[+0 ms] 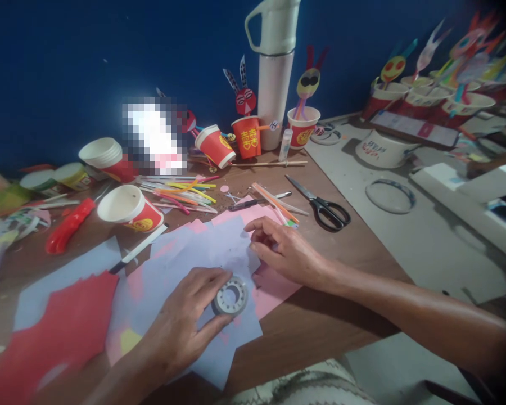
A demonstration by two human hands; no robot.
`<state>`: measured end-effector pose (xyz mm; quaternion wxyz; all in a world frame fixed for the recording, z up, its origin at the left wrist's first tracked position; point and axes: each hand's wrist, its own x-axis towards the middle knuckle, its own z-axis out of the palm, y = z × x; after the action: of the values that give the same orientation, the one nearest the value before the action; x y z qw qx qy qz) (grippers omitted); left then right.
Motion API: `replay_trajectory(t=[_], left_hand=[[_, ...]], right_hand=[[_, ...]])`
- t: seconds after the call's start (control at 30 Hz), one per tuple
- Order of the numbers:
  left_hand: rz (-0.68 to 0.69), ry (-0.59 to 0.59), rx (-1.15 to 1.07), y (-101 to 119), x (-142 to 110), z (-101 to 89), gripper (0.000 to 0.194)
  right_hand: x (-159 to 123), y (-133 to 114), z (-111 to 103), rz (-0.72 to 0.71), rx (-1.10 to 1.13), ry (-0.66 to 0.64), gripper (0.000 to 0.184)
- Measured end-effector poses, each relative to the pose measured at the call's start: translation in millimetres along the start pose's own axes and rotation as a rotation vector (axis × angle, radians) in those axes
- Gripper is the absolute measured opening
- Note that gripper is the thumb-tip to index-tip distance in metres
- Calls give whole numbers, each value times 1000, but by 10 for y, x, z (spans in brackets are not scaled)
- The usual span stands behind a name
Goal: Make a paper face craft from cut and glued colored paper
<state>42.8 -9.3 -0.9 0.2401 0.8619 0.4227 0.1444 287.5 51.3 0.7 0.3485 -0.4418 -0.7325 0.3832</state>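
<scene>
My left hand (pixel 181 323) pinches a small grey tape roll (pixel 230 295) between thumb and fingers, resting it on a sheet of pale lilac paper (pixel 202 253). My right hand (pixel 284 250) lies on the same lilac sheet, fingers curled, pressing its upper right edge where it overlaps pink paper (pixel 274 289). Red paper (pixel 67 320) lies at the lower left. Black-handled scissors (pixel 322 205) rest just beyond my right hand.
Red paper cups (pixel 130 208), coloured straws (pixel 181 191), a red tool (pixel 67 225), a pen (pixel 257 201) and a white flask (pixel 276 73) crowd the brown table. Decorated cup figures (pixel 247 132) stand at the blue wall. A grey surface (pixel 405 236) with bowls lies right.
</scene>
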Motion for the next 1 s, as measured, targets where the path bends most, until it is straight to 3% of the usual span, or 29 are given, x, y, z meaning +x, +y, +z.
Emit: replay_trajectory(t=[0.1,0.27,0.4,0.5,0.7,1.0], left_hand=[[24,0,21,-1,11,-24,46],[32,3,36,-20,-5,-42,46],[-19,4,-11,-11,-7,-27,44],[-20,-9,-14,12,29,-49,44],[-1,-71,-13,33,90,-115,47],[-22,-66,-42,58,81,-113,44]], right_hand=[[10,-87,-187,-60,-59,27,18],[-19,-196,-734,-58,-325,104,14],[-72,-59,-1116,62,-582,149,16],[-130,129,-1267,136,-712,150,16],[-163,400,-1274,183,-824,142,19],[96,290,-956,78,-829,-10,21]])
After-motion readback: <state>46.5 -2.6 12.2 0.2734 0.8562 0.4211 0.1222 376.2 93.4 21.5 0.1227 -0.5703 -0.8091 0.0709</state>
